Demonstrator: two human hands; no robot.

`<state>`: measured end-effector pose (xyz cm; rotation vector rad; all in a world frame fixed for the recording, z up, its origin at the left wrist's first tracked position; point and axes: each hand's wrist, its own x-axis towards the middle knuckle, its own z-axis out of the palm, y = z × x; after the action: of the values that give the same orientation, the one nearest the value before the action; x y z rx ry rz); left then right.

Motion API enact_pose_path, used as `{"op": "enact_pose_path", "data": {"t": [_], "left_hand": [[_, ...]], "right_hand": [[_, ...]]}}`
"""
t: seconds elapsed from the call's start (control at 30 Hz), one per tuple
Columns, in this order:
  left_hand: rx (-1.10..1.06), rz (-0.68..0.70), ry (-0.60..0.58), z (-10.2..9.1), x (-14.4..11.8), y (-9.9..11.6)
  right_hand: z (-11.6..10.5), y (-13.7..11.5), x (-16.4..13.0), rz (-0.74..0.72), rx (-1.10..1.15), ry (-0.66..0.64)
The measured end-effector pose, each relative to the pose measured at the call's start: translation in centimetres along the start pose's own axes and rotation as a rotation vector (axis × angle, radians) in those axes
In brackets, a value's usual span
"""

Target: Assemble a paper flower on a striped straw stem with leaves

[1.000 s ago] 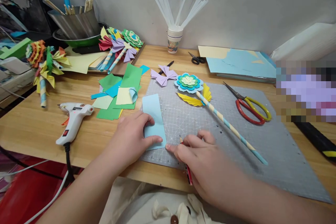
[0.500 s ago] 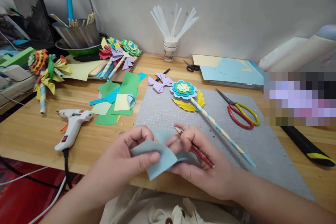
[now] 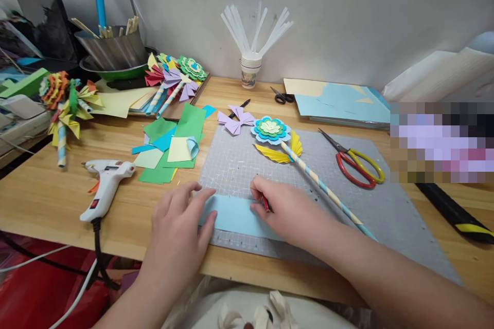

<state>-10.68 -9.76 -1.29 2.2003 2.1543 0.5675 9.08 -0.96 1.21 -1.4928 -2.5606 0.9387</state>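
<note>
A light blue paper strip (image 3: pixel 233 214) lies flat on the grey cutting mat (image 3: pixel 227 164) near its front edge. My left hand (image 3: pixel 183 221) rests at the strip's left end, thumb and fingers apart. Closed around a red pencil (image 3: pixel 266 202), my right hand (image 3: pixel 283 211) is over the strip's right part and hides that end; most of the pencil is hidden too. Beyond the hands lies a paper flower (image 3: pixel 270 129) with blue, green and cream layers, yellow pleated leaves and a striped paper stem (image 3: pixel 328 193). A lilac paper piece (image 3: pixel 236 121) is beside the flower.
Red-and-yellow-handled scissors (image 3: pixel 355 164) lie on the mat at right. A white glue gun (image 3: pixel 106 187) and green and blue paper scraps (image 3: pixel 185 131) are at left. At the back stand a paper cup (image 3: pixel 250 70) of white sticks, small black scissors (image 3: pixel 281 96) and stacked paper sheets (image 3: pixel 339 102).
The blue paper has gone from folded up in both hands to flat on the mat. My left hand has loosened its pinch and spread; my right hand has turned down with the pencil.
</note>
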Motion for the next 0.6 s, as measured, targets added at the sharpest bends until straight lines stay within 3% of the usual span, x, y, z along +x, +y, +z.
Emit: {"op": "enact_pose_path", "data": {"t": [0.07, 0.2, 0.6], "left_hand": [[0.091, 0.135, 0.019, 0.3, -0.2, -0.3], [0.058, 0.3, -0.127, 0.4, -0.2, -0.8], [0.19, 0.296, -0.188, 0.3, 0.1, -0.2]], "right_hand": [[0.2, 0.3, -0.1, 0.008, -0.047, 0.017], [-0.2, 1.1, -0.9, 0.072, -0.114, 0.038], [-0.2, 2.3, -2.4, 0.077, -0.1, 0.026]]}}
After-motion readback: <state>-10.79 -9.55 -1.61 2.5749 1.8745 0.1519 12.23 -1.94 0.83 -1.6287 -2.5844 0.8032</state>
